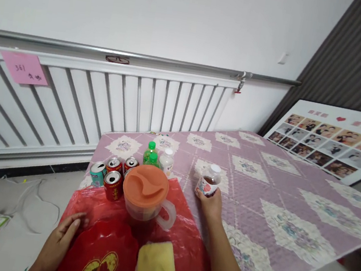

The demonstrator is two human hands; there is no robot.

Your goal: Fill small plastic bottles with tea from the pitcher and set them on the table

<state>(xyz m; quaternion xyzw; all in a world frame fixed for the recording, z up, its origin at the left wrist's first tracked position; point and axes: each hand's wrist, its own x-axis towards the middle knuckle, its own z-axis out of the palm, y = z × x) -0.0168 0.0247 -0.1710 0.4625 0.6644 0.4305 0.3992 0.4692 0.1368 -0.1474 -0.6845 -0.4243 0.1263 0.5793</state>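
My right hand [211,206] is closed around the lower part of a white-capped clear bottle [210,181], which holds dark liquid and stands upright over the patterned cloth. At the left edge of a scalloped red tray [107,238], my left hand [63,238] lies open over the red plastic sheet, holding nothing visible. Between the hands stands a clear pitcher [142,209] with an orange lid [146,185]. A folded yellow cloth [158,268] lies beside the tray.
Several opened drink cans [113,184] stand left of the pitcher. Behind it are green-capped bottles [151,149] and another white-capped bottle [167,160]. A white radiator [131,101] runs along the wall. A photo board [332,140] leans at the right.
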